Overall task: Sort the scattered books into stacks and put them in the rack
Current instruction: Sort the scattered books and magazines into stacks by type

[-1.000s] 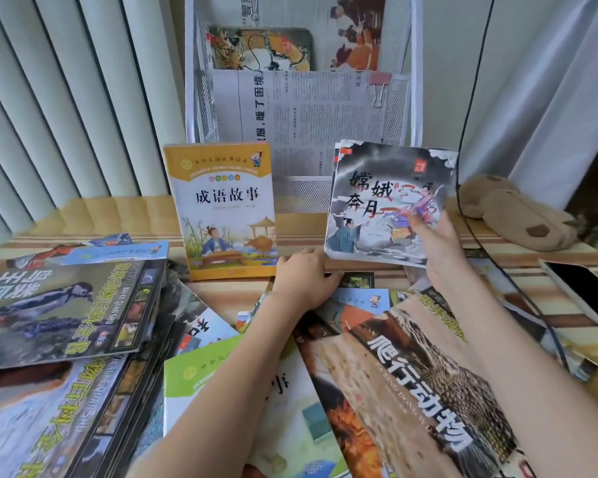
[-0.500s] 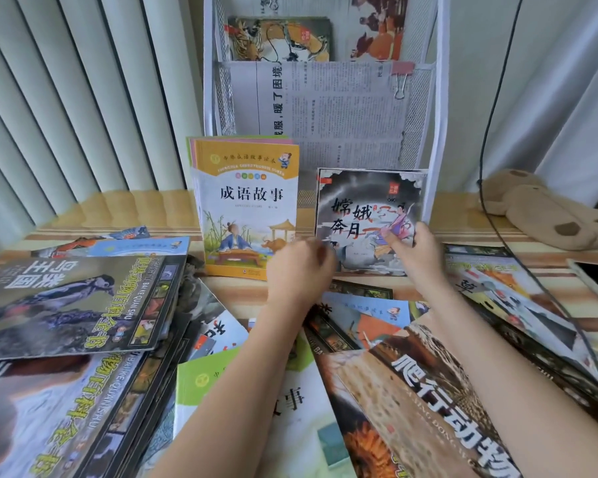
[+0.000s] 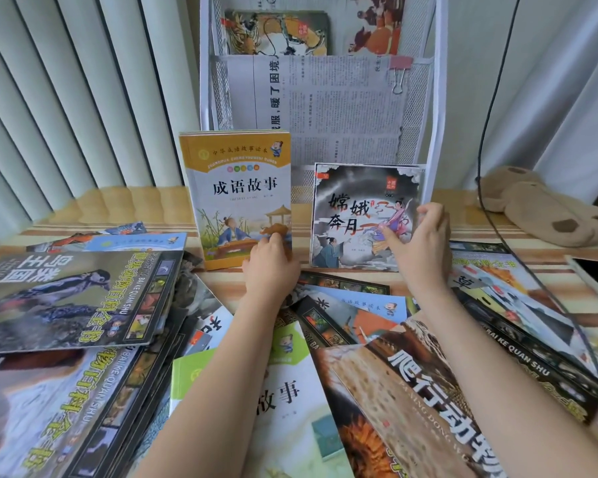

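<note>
Since the rack (image 3: 435, 108) at the table's (image 3: 118, 208) back edge already props both standing books, order is big to small. Yellow book (image 3: 237, 198): thin, stiff-ish softcover, light (glossy, may slide); left hand (image 3: 270, 262) curls on its bottom right corner. Grey book (image 3: 361, 215): smaller, floppier; right hand (image 3: 420, 236) pinches its right edge. Grip near edges, support the base.

left hand (image 3: 271, 265): arm extended, fingers curled | right hand (image 3: 420, 241): arm extended, thumb and fingers pinching
</note>
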